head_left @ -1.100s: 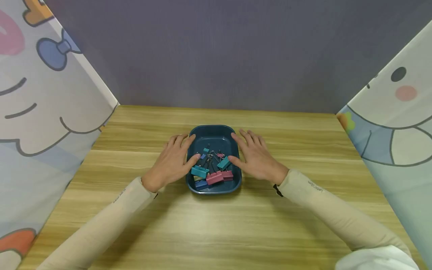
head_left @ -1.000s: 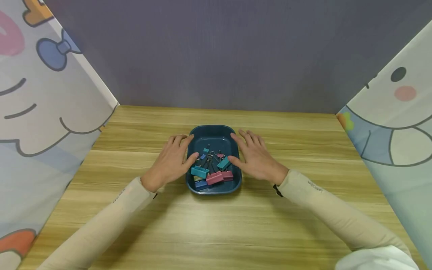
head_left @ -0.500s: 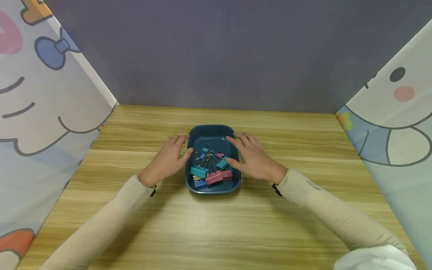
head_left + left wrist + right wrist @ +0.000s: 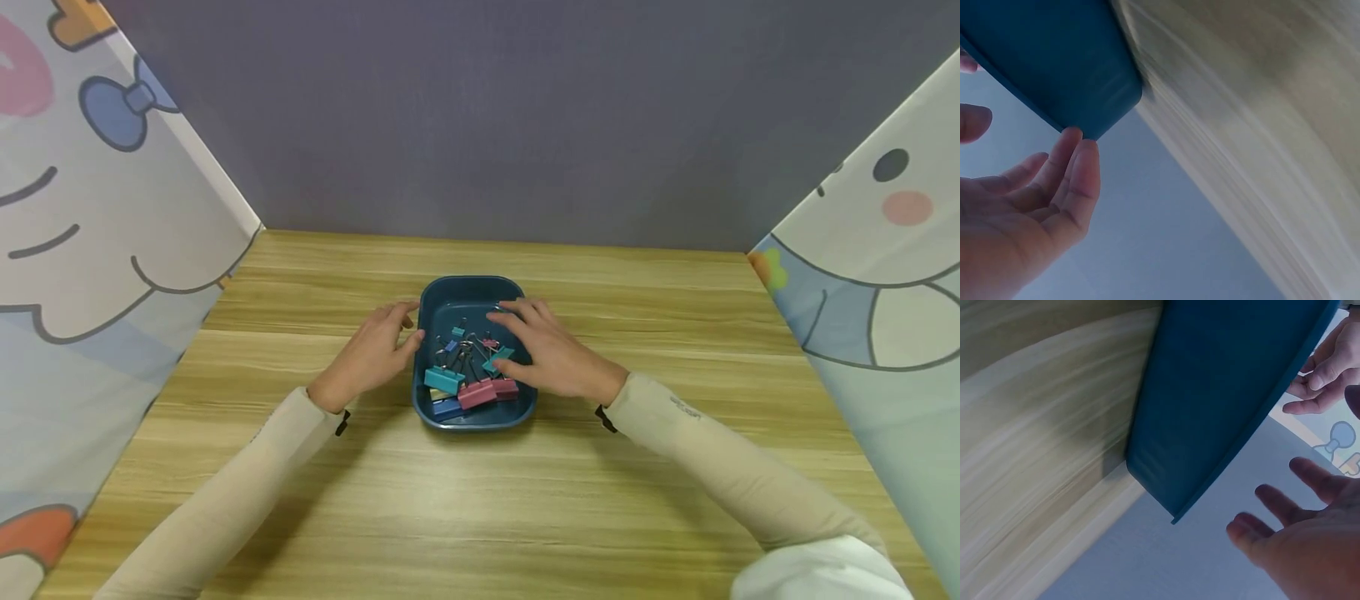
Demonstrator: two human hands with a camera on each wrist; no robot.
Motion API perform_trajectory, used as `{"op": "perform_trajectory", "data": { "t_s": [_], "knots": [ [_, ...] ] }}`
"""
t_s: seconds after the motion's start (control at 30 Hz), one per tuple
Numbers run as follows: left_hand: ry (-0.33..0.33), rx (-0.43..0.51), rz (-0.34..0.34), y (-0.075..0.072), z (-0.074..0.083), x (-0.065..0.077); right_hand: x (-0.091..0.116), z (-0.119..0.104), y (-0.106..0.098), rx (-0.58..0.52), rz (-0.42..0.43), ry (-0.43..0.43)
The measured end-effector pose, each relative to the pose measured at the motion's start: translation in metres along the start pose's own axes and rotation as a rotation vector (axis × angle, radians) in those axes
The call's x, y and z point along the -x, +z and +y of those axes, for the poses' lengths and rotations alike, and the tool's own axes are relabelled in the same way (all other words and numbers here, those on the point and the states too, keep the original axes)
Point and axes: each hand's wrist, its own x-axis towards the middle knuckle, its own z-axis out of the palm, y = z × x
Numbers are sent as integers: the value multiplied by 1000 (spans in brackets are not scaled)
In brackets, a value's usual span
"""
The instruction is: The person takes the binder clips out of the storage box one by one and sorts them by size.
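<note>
A dark blue plastic tray rests on the table, with several binder clips heaped towards its near end. Among them are a large teal binder clip, a pink one, a blue one and smaller ones, such as a tiny teal clip. My left hand is at the tray's left rim, fingers loosely bent; whether its fingertips touch the rim I cannot tell. Over the right rim reaches my right hand, fingers spread and relaxed, thumb above another teal clip. Neither hand holds anything.
The wood-grain table stretches around the tray. A plain grey panel stands along its back edge. Cartoon-printed panels flank it, one on the left and one on the right.
My right hand has moved left, further over the tray. My left hand has drawn back a little to the left, its thumb now at the rim. The clips look unmoved.
</note>
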Motion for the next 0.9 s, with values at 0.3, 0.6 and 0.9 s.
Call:
{"op": "perform_trajectory", "data": {
  "t_s": [0.3, 0.6, 0.9],
  "knots": [
    [-8, 35, -32, 2, 0, -1, -5, 1, 3, -60, -18, -36],
    [2, 56, -45, 5, -2, -2, -6, 2, 6, -74, -48, -59],
    [17, 67, -16, 4, -3, -1, -14, -2, 9, -148, -113, -76]
  ]
}}
